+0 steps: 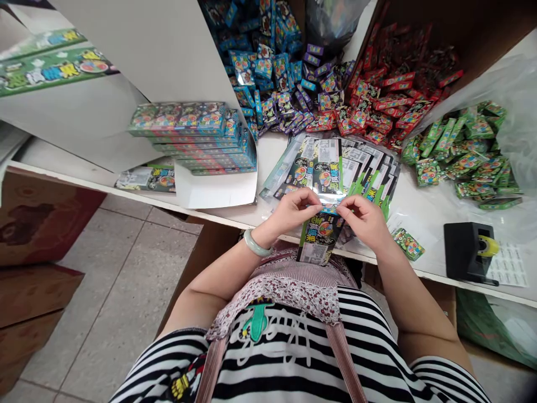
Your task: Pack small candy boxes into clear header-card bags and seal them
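At the near edge of the counter, the left hand and right hand pinch the far edge of 1 black-and-green printed pouch, thumbs against fingertips. It looks light, thin and flexible, probably slick and easily creased; gripping both far corners should keep it flat. Fanned printed pouches lie just beyond, on the far side.

One blue heap, one purple heap, one red heap and one green heap of small cardboard boxes are counted. One black plastic tape dispenser and one white label sheet are counted. Overlapping black printed packets cannot be counted exactly.
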A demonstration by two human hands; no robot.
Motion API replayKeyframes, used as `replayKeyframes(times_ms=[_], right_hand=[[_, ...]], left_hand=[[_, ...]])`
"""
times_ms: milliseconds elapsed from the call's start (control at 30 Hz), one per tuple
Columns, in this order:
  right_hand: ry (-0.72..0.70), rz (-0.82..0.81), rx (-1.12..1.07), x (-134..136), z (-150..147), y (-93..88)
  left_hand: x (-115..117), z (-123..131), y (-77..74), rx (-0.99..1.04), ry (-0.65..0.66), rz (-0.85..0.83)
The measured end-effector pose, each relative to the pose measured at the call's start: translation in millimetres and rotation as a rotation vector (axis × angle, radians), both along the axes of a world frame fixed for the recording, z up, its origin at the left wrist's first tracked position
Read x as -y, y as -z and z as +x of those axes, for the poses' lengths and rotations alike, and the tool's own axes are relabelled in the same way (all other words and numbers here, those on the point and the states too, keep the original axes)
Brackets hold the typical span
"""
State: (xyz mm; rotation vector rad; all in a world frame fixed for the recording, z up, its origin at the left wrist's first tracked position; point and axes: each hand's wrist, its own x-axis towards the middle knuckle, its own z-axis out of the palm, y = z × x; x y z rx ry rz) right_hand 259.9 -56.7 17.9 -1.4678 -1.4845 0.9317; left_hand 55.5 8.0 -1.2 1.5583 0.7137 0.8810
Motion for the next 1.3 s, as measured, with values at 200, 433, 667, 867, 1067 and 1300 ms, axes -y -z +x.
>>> replayKeyframes(times_ms=[200, 433, 667, 867, 1067, 1300], right_hand=[[-0.115, 0.143, 0.088, 10, 8, 12.4], [-0.058, 0.213, 0.094, 18, -4, 21.7], [0.325, -0.029, 0.081, 33, 82, 37.2], [0.614, -0.377, 0.551, 25, 169, 56.6], [0.608, -0.419, 0.426, 13, 174, 73.8], [0.612, -0.426, 0.093, 32, 181, 66.1]], left_hand=[[4, -15, 10.9, -0.023, 0.093, 0.064], [9, -9, 18.4, -0.041, 0.011, 0.116], [-3, -20, 17.0, 0.011, -0.259, 0.109], [-1, -12, 17.8, -0.064, -0.221, 0.079], [0, -9, 14.0, -0.080, -0.201, 0.111], [-1, -7, 19.6, -0.076, -0.161, 0.109]])
